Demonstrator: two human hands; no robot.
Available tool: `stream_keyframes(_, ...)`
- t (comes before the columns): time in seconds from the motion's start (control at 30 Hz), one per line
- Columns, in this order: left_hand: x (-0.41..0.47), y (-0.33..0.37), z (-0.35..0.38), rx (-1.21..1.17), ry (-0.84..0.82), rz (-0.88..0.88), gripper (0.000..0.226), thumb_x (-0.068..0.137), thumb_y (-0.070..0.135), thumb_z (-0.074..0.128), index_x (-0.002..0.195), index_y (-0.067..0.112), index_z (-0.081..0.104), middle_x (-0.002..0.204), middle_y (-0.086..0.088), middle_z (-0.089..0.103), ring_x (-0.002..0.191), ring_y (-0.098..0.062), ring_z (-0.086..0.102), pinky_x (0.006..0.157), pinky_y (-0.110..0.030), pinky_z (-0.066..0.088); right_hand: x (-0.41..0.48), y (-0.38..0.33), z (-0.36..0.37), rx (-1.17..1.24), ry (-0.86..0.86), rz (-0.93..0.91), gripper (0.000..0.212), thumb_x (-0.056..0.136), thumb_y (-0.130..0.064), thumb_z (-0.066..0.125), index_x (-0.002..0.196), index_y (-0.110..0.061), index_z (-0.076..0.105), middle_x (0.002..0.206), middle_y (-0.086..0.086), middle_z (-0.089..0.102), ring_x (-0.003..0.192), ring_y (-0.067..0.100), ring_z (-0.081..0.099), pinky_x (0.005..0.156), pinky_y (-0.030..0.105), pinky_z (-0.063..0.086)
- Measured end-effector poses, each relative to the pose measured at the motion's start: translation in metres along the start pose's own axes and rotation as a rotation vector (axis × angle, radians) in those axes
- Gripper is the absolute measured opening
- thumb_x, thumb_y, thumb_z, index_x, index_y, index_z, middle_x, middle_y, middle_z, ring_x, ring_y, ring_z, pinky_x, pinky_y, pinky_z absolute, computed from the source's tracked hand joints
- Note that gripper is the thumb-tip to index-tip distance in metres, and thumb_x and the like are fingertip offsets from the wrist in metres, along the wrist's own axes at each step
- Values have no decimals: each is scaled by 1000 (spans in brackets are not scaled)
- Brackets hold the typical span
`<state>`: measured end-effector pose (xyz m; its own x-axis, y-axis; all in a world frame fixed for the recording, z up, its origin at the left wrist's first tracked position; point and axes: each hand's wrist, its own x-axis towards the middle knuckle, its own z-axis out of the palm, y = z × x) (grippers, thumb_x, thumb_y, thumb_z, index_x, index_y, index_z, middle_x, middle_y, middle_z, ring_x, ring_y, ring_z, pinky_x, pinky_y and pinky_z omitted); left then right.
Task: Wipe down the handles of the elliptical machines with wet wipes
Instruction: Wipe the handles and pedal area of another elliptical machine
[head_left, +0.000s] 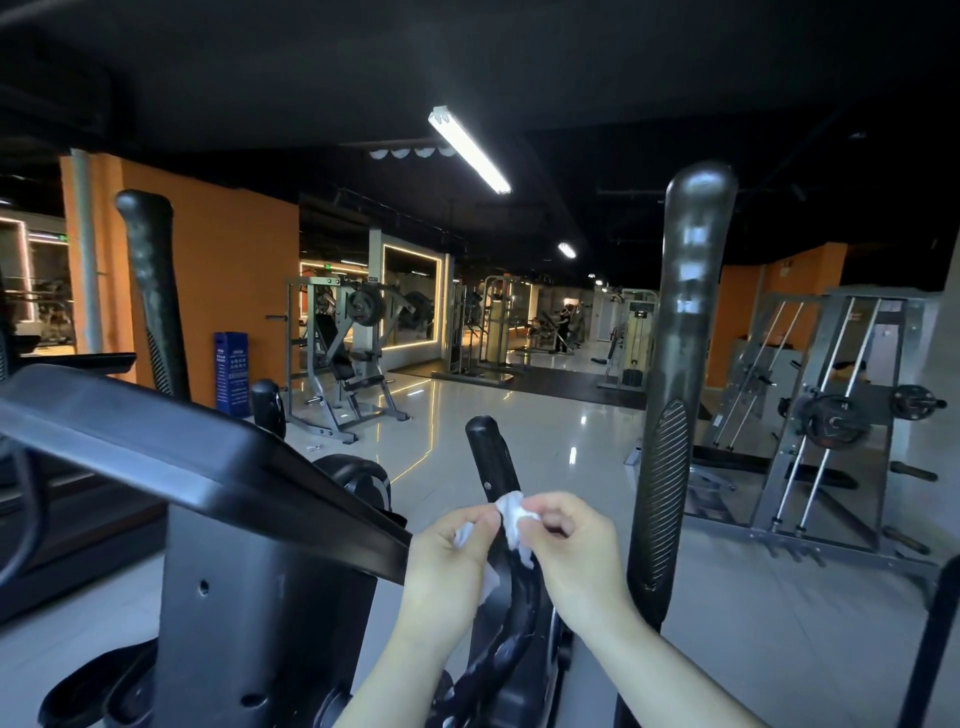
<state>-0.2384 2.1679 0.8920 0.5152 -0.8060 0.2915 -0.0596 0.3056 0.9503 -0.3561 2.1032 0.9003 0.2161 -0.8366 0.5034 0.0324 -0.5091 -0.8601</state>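
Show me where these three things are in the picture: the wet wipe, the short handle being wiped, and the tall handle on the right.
wet wipe (511, 512): head view, bunched white top part.
short handle (488, 449): head view, bare black upper end.
tall handle (693, 270): head view, smooth shiny upper section.

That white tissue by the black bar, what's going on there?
A person is cleaning gym equipment. Both hands hold a white wet wipe wrapped around the short black handle of an elliptical machine: the left hand grips it from one side, the right hand pinches it from the other. The wipe sits partway down the handle, below its rounded top. The tall moving handle to the right and the one on the left are not being touched right now.
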Motion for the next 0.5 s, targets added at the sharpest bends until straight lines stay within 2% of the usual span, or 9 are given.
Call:
stream_keyframes(0.07, 7, -7, 2, 14, 91, -27, 13, 100, 21, 62, 95, 24, 73, 54, -6, 56, 49, -18, 47, 49, -24, 41, 10, 1, 2, -83, 75, -115, 25, 91, 2, 66, 88, -21, 74, 88, -3, 72, 79, 7, 69, 74, 22, 55)
stream_keyframes(0.13, 14, -13, 4, 64, 128, -11, 11, 101, 24, 60, 103, 28, 71, 68, -4, 65, 58, -16, 53, 61, -28, 47, 18, 8, 9, -176, 45, -246, 27, 91, 3, 66, 92, -22, 74, 98, -13, 65, 93, 8, 67, 79, 19, 53)
stream_keyframes(0.17, 18, -16, 4, 84, 127, 0, 15, 101, 25, 58, 100, 30, 72, 72, -4, 65, 61, -17, 53, 65, -31, 46, 20, 14, 12, -211, 8, -297, 28, 91, 5, 65, 92, -21, 74, 100, -15, 62, 95, 10, 66, 78, 19, 51)
stream_keyframes(0.23, 23, -18, 6, 105, 106, 9, 23, 101, 21, 56, 90, 27, 75, 66, -2, 62, 60, -17, 51, 64, -31, 45, 21, 28, 16, -279, -29, -375, 32, 91, 8, 65, 93, -22, 75, 100, -15, 59, 92, 12, 64, 75, 16, 47)
stream_keyframes(0.3, 25, -16, 6, 77, 109, 1, 20, 101, 19, 59, 93, 25, 77, 59, 5, 63, 54, -14, 52, 60, -28, 44, 19, 42, 14, -327, -23, -421, 36, 90, 8, 66, 94, -26, 76, 99, -15, 59, 88, 11, 62, 72, 14, 43)
stream_keyframes(0.37, 25, -15, 7, 1, 125, -14, 14, 101, 15, 63, 102, 19, 75, 57, 10, 62, 50, -7, 52, 57, -24, 44, 12, 59, 11, -367, -37, -431, 38, 88, 9, 67, 93, -27, 76, 98, -16, 58, 88, 9, 61, 70, 17, 45)
stream_keyframes(0.43, 24, -17, 7, -35, 121, -14, 13, 101, 12, 62, 100, 18, 74, 53, 13, 59, 47, -5, 49, 54, -23, 44, 1, 78, 6, -410, -76, -377, 39, 84, 12, 65, 89, -26, 74, 99, -20, 56, 90, 8, 61, 72, 20, 46)
stream_keyframes(0.5, 24, -17, 7, -31, 109, -11, 15, 100, 13, 64, 95, 23, 74, 50, 15, 58, 51, -6, 50, 62, -27, 46, -8, 92, -2, -450, -92, -271, 40, 83, 10, 63, 81, -30, 69, 98, -22, 56, 93, 6, 65, 75, 21, 46)
